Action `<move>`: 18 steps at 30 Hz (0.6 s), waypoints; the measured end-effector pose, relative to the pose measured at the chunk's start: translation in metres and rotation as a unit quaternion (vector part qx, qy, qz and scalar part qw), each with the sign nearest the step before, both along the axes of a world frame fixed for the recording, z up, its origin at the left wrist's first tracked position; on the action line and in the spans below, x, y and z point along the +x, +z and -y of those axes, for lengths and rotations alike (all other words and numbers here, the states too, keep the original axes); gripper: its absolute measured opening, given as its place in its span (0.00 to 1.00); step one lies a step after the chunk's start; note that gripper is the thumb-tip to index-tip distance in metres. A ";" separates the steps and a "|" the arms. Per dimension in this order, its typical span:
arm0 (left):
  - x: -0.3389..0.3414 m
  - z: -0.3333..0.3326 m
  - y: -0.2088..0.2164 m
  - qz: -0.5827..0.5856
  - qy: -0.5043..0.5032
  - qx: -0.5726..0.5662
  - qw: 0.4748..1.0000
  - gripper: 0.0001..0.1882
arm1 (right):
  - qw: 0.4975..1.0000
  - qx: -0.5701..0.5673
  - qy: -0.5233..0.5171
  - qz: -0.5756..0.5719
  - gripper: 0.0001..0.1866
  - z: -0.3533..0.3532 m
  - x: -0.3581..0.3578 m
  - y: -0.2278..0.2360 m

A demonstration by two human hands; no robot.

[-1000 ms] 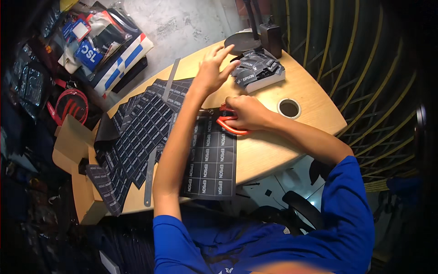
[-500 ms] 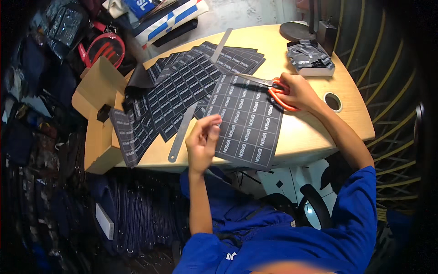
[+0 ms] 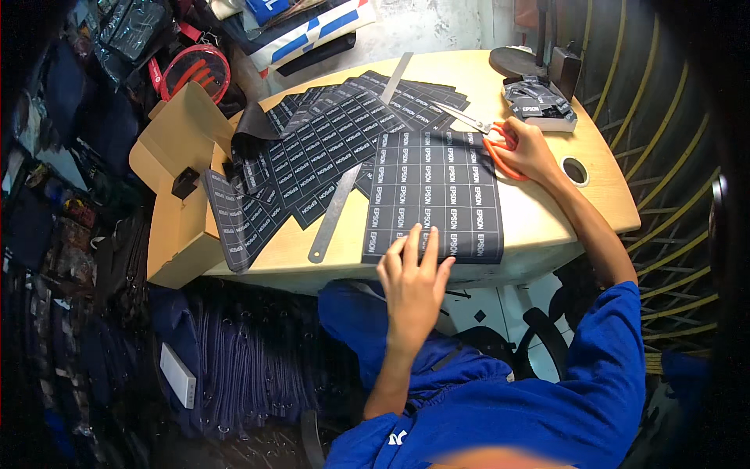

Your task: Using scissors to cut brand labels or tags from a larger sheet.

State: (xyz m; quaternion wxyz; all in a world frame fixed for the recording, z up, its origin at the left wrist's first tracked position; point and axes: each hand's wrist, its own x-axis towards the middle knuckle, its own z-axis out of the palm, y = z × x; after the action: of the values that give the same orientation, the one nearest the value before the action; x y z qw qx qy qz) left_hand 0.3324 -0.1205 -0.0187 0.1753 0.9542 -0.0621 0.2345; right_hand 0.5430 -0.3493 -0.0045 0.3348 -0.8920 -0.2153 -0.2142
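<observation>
A dark grey sheet (image 3: 433, 187), printed with a grid of white-lettered labels, lies square to the table's front edge. My left hand (image 3: 414, 277) rests on its near edge with the fingers spread and nothing gripped. At the sheet's far right corner, my right hand (image 3: 528, 148) grips orange-handled scissors (image 3: 491, 130). Their blades point to the upper left, beyond the sheet's far edge, and look slightly parted. Left of the sheet is a fanned pile of similar printed sheets (image 3: 332, 144). A long steel ruler (image 3: 337, 215) slants across the table, partly covered by the pile.
An opened cardboard box (image 3: 176, 246) stands at the table's left end. At the far right, a small white box (image 3: 551, 123) holds cut label pieces (image 3: 534, 99). A tape roll (image 3: 584, 181) lies near my right wrist. Yellow-edged racks (image 3: 672, 254) stand beyond the right edge.
The sheet has turned square to the table edge and lies flat. My left hand has moved right and down onto its near edge. The scissors have shifted slightly right, off the sheet.
</observation>
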 end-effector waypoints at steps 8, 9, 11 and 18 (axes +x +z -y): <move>0.002 0.056 0.017 -0.096 -0.116 -0.111 0.982 0.27 | 0.997 0.020 -0.055 0.055 0.20 0.001 -0.002 0.011; 0.007 0.054 0.018 -0.096 -0.120 -0.111 0.982 0.27 | 0.997 0.029 -0.056 0.042 0.21 -0.001 -0.004 0.015; 0.018 0.042 0.023 -0.011 -0.242 -0.178 0.954 0.26 | 0.998 0.020 -0.068 -0.002 0.22 -0.002 -0.010 0.025; 0.092 -0.040 0.016 -0.067 -0.199 0.033 0.977 0.23 | 0.997 0.028 -0.038 0.060 0.23 0.003 -0.002 0.016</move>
State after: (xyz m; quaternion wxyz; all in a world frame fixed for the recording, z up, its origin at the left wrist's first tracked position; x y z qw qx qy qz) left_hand 0.4249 -0.0806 -0.0024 0.1908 0.9414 -0.2467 0.1281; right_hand 0.5410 -0.3523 0.0120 0.3378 -0.8753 -0.1953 -0.2855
